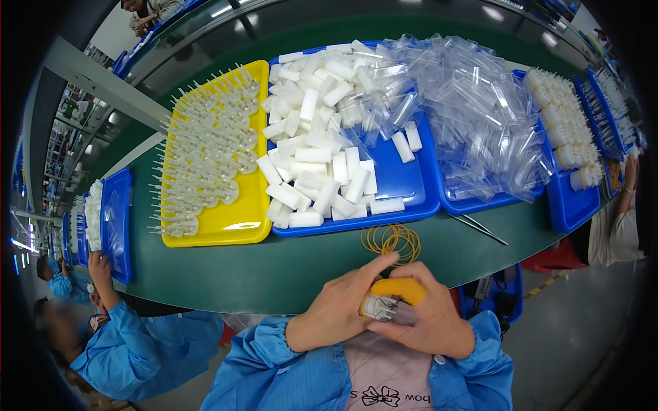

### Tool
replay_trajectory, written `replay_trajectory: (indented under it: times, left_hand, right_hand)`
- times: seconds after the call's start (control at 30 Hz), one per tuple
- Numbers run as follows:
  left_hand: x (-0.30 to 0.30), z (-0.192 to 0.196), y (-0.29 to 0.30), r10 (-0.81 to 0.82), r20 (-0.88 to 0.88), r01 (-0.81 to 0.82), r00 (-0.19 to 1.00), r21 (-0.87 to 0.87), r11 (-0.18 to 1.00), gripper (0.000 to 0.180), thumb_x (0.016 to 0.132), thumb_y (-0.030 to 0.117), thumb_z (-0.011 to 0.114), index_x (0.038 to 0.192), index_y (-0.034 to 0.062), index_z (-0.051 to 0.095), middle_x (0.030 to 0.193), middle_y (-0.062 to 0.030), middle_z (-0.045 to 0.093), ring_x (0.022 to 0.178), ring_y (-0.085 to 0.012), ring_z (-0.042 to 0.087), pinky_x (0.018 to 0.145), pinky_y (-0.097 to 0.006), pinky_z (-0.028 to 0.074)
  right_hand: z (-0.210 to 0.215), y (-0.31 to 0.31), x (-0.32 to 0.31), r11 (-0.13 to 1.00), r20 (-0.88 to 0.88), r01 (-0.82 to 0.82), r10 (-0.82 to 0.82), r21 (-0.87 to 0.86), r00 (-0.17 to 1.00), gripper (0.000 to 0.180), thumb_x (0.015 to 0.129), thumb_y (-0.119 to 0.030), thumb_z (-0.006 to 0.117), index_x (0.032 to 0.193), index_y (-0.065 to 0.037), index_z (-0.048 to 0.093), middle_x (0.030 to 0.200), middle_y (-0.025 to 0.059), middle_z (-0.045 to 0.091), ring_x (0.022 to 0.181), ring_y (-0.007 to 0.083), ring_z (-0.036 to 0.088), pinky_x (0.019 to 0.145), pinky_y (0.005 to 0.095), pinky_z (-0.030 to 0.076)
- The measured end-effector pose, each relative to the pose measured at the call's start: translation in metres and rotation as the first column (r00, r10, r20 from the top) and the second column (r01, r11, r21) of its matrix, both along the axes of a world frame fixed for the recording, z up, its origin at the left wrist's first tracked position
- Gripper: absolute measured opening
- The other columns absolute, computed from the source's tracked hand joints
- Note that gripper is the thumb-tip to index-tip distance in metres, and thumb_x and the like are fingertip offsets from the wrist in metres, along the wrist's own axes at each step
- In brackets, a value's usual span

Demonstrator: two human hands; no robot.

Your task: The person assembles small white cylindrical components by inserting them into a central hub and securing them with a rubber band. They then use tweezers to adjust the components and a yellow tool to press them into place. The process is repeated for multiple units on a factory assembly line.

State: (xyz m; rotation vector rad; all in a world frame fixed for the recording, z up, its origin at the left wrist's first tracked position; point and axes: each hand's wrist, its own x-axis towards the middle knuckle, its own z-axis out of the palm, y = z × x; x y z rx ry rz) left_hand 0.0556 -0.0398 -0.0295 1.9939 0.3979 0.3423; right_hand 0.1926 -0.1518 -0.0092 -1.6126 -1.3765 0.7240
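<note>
Close in, both hands meet over the lap at the table edge: the left hand (pixel 337 307) and right hand (pixel 425 316) are closed together round a small clear part (pixel 379 306), which the fingers mostly hide, so its shape is hard to read; an orange cot covers one right fingertip (pixel 403 288). Just beyond lie yellow rubber bands (pixel 392 240) on the green table (pixel 274 274), with tweezers (pixel 478 227) to the right. Farther off, a yellow tray (pixel 236 229) holds clear spiked pieces, a blue tray (pixel 401 185) white blocks, and clear bags (pixel 473 109) bury the next tray. A co-worker (pixel 130 346), probably seated, is cut off at left.
</note>
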Motion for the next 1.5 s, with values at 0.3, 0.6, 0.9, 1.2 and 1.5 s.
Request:
replay_trajectory:
  times: [0.3, 0.6, 0.9, 1.2, 1.5]
  left_hand:
    - [-0.008, 0.009, 0.015, 0.004, -0.013, -0.006, 1.0, -0.132, 0.991, 0.049, 0.067, 0.015, 0.082, 0.109, 0.0062, 0.058, 0.095, -0.0092, 0.057, 0.086, -0.021, 0.057, 0.074, -0.03, 0.046]
    - [-0.009, 0.007, 0.015, -0.012, 0.001, 0.012, 1.0, -0.174, 0.985, 0.053, 0.065, 0.017, 0.084, 0.111, 0.0034, 0.061, 0.101, -0.0112, 0.063, 0.089, -0.0208, 0.062, 0.078, -0.029, 0.048]
    - [-0.003, 0.007, 0.009, 0.153, 0.058, -0.132, 0.986, -0.278, 0.952, 0.065, 0.063, 0.019, 0.085, 0.12, 0.0043, 0.055, 0.104, -0.0101, 0.064, 0.098, -0.0193, 0.06, 0.084, -0.029, 0.046]
    - [-0.009, 0.009, 0.013, 0.025, -0.05, -0.033, 0.998, -0.154, 0.987, 0.049, 0.07, 0.023, 0.079, 0.111, 0.0078, 0.059, 0.098, -0.0077, 0.063, 0.085, -0.0233, 0.063, 0.074, -0.031, 0.049]
    - [0.004, 0.006, 0.007, 0.034, -0.079, -0.045, 0.996, -0.146, 0.988, 0.051, 0.066, 0.017, 0.084, 0.109, 0.005, 0.059, 0.094, -0.0074, 0.065, 0.084, -0.0164, 0.065, 0.073, -0.027, 0.051]
  right_hand:
    - [-0.018, -0.029, 0.074, 0.854, 0.654, 0.51, -0.444, 0.103, 0.613, 0.02, 0.072, -0.006, 0.07, 0.089, 0.001, 0.062, 0.099, 0.0126, 0.056, 0.084, 0.0285, 0.056, 0.072, 0.0372, 0.04]
    - [-0.03, -0.047, 0.062, 0.851, 0.64, 0.515, -0.456, 0.109, 0.618, 0.011, 0.079, 0.0, 0.062, 0.089, 0.0, 0.056, 0.086, 0.0109, 0.06, 0.076, 0.025, 0.057, 0.068, 0.0348, 0.04]
    - [-0.003, -0.048, 0.049, 0.751, -0.188, 0.645, -0.619, 0.143, 0.762, 0.02, 0.084, 0.0, 0.058, 0.103, 0.004, 0.06, 0.091, 0.0106, 0.063, 0.071, 0.0138, 0.059, 0.067, 0.0233, 0.048]
    - [-0.007, -0.033, 0.06, 0.861, 0.039, 0.502, -0.506, 0.085, 0.861, 0.014, 0.086, -0.005, 0.058, 0.092, 0.005, 0.064, 0.083, 0.0121, 0.064, 0.075, 0.0205, 0.063, 0.068, 0.0287, 0.048]
    - [0.0, -0.007, 0.022, 0.951, -0.635, 0.293, -0.168, 0.096, 0.754, 0.021, 0.093, -0.01, 0.049, 0.095, 0.008, 0.06, 0.083, 0.0158, 0.066, 0.074, 0.0186, 0.065, 0.069, 0.0283, 0.051]
